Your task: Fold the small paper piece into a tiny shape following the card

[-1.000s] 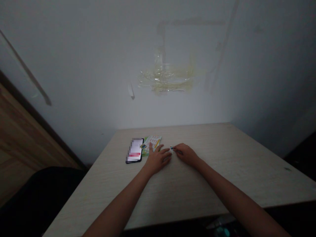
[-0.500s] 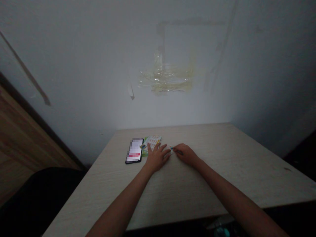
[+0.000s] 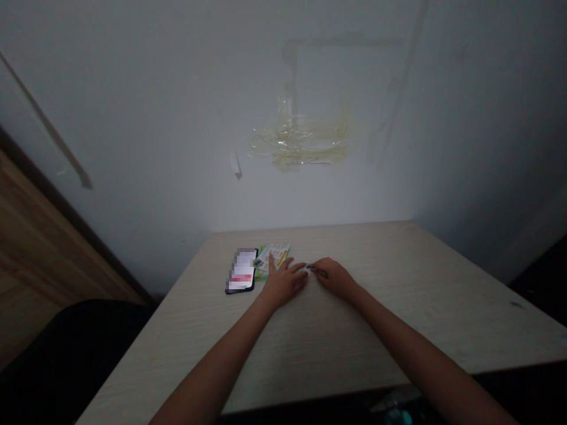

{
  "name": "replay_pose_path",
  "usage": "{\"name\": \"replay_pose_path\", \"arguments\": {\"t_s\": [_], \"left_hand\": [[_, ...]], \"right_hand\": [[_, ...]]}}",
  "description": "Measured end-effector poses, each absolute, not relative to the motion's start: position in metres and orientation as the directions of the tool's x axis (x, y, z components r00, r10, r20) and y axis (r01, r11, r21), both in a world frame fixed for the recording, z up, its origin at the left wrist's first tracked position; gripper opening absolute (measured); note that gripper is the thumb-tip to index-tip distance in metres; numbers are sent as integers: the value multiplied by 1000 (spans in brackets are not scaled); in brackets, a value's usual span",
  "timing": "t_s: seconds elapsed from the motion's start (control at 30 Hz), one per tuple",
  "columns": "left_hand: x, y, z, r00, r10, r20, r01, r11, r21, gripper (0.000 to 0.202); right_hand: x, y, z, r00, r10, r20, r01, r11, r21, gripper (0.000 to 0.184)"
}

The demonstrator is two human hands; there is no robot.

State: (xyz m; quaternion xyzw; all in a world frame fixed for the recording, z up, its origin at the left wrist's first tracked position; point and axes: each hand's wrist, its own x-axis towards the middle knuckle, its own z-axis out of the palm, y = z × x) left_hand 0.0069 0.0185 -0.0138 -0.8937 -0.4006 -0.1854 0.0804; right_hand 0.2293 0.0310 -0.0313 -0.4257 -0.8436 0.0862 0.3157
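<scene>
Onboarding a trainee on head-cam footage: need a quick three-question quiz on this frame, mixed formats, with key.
1. Multiple choice: what lies just left of the colorful printed papers?
a) a mug
b) a smartphone
c) a pair of scissors

2. True or false: the right hand rests on the smartphone.

3. Fill in: glossy, yellowed ____ is stuck to the wall behind the table.

Key:
1. b
2. False; its fingertips are at a small blue-and-white item, between it and the left hand.
3. tape
</scene>
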Motion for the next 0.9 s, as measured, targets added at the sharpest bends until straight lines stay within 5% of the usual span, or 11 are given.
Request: {"name": "replay_pose_path", "arguments": {"t_s": [0.9], "left_hand": [[7,15,-20,605,674,423,725,-687,57,36]], "right_hand": [[231,33,-33,-454,759,467,634,643,-429,29]]}}
